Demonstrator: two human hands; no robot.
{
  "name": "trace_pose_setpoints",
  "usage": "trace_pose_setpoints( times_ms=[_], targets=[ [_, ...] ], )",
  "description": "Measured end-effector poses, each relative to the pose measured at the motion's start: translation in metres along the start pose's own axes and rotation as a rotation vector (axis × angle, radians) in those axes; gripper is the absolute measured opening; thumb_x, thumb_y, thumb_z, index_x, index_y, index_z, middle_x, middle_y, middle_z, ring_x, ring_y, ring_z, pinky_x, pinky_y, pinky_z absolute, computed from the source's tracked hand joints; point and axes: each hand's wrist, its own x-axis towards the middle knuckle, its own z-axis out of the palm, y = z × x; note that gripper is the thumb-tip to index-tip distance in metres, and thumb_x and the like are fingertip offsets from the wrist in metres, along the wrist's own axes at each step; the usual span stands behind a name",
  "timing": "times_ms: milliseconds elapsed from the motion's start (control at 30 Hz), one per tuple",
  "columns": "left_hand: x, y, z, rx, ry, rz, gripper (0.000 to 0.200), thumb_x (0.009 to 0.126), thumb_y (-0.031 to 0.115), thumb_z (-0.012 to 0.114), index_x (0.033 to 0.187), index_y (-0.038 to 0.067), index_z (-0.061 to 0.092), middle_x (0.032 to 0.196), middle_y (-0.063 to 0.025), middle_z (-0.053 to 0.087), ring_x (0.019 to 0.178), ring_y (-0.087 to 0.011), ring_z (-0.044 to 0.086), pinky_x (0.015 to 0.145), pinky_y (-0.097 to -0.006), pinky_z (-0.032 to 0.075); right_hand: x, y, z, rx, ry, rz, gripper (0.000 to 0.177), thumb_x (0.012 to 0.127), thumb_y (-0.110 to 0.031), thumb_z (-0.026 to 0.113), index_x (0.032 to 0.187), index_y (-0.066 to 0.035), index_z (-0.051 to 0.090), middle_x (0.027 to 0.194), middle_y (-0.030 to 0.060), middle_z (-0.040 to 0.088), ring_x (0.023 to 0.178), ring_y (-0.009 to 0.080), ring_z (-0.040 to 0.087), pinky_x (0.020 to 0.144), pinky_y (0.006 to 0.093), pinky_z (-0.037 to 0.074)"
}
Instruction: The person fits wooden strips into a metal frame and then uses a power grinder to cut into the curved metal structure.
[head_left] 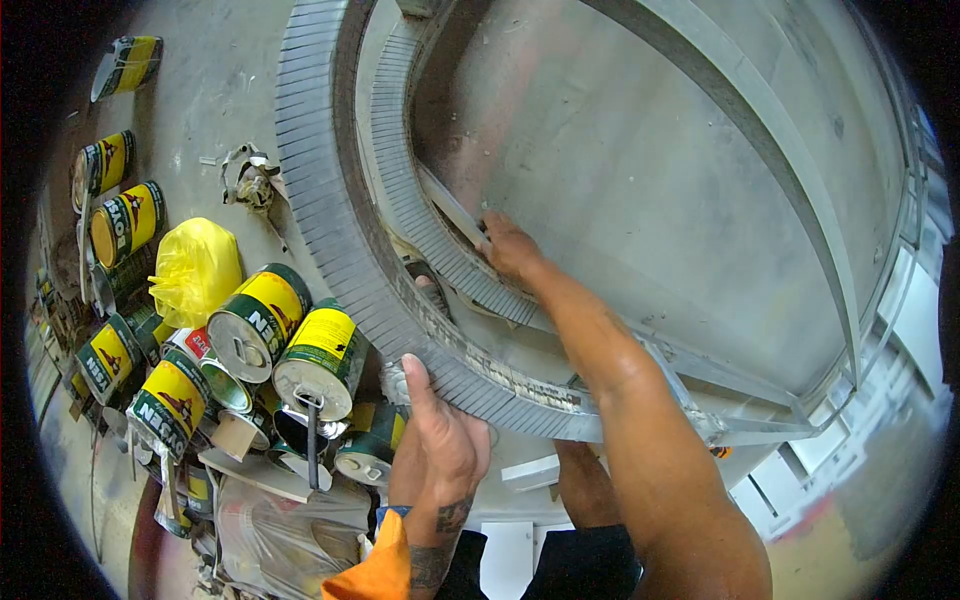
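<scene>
A large curved frame (325, 200) with an outer wall of narrow grey slats fills the middle of the view. My right hand (512, 250) reaches over it and grips the inner slatted band (395, 130) beside a thin straight strip. My left hand (447, 440) is at the outer slatted wall, its thumb pointing up near the lower edge. A whitish, rough-looking wad (395, 383) shows beside that thumb. The fingers of the left hand are mostly hidden, and what they close on cannot be made out.
Green and yellow cans (322, 355) are piled at the left, with a yellow plastic bag (197, 270) on top. A crumpled scrap (250, 185) lies on the floor. A long curved rail (760, 130) arches at the right. White boards (800, 470) lie at lower right.
</scene>
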Motion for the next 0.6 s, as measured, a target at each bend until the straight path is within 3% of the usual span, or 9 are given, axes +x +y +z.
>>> trace_pose_setpoints(
  times_ms=[333, 567, 600],
  targets=[
    [-0.001, 0.004, 0.010, 0.008, 0.015, 0.022, 0.077, 0.100, 0.059, 0.045, 0.151, 0.003, 0.029, 0.149, -0.0139, 0.041, 0.137, -0.0268, 0.040, 0.117, -0.0428, 0.029, 0.017, -0.011, -0.001, 0.087, -0.046, -0.102, 0.042, 0.090, -0.015, 0.064, 0.128, -0.004, 0.049, 0.126, 0.0230, 0.056, 0.118, 0.0372, 0.057, 0.099, 0.0445, 0.046],
    [-0.002, 0.006, 0.008, 0.012, 0.028, -0.013, 0.078, 0.100, 0.059, 0.045, 0.151, 0.003, 0.028, 0.150, -0.0145, 0.040, 0.137, -0.0284, 0.040, 0.117, -0.0432, 0.028, 0.028, -0.015, 0.010, 0.020, -0.047, -0.124, 0.039, 0.095, -0.016, 0.052, 0.129, 0.001, 0.047, 0.130, 0.0280, 0.055, 0.124, 0.0421, 0.052, 0.105, 0.0475, 0.042],
    [-0.002, 0.005, 0.005, 0.027, 0.010, -0.022, 0.078, 0.099, 0.061, 0.044, 0.152, 0.006, 0.029, 0.153, -0.0116, 0.038, 0.140, -0.0280, 0.036, 0.118, -0.0445, 0.025, 0.029, -0.015, 0.011, 0.017, -0.048, -0.102, 0.040, 0.096, -0.018, 0.049, 0.131, 0.002, 0.047, 0.133, 0.0285, 0.054, 0.126, 0.0424, 0.051, 0.106, 0.0479, 0.041]
  ],
)
